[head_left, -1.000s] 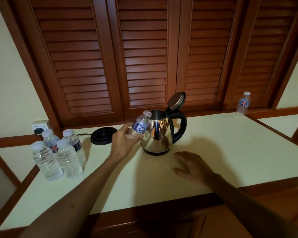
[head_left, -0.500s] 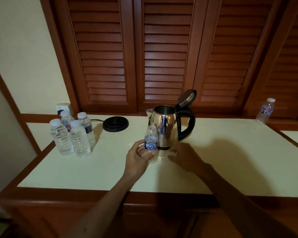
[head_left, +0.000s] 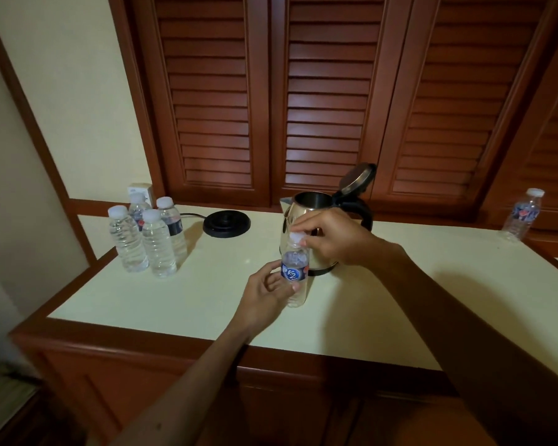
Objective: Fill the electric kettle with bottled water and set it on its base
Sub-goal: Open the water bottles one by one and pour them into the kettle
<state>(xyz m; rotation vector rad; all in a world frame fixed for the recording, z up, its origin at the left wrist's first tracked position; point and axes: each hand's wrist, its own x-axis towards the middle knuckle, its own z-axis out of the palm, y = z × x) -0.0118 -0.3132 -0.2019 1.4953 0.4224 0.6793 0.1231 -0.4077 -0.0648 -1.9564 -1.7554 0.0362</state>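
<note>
A steel electric kettle (head_left: 313, 204) with a black handle stands on the cream counter (head_left: 207, 297), its lid (head_left: 358, 177) tipped open. In front of it a small clear water bottle (head_left: 295, 275) with a blue label stands upright. My left hand (head_left: 264, 294) grips its body. My right hand (head_left: 332, 235) pinches the white cap (head_left: 295, 237) on top. The round black kettle base (head_left: 226, 223) lies to the left of the kettle, with its cord running left.
Several full water bottles (head_left: 153, 238) cluster at the counter's left end, in front of a wall socket (head_left: 139, 189). Another small bottle (head_left: 521, 214) stands at the far right. Louvred wooden doors (head_left: 329, 98) rise behind the counter.
My left hand brought the bottle from a tilt at the kettle's mouth down upright onto the counter. My right hand rose from the counter to the cap. The view shifted left.
</note>
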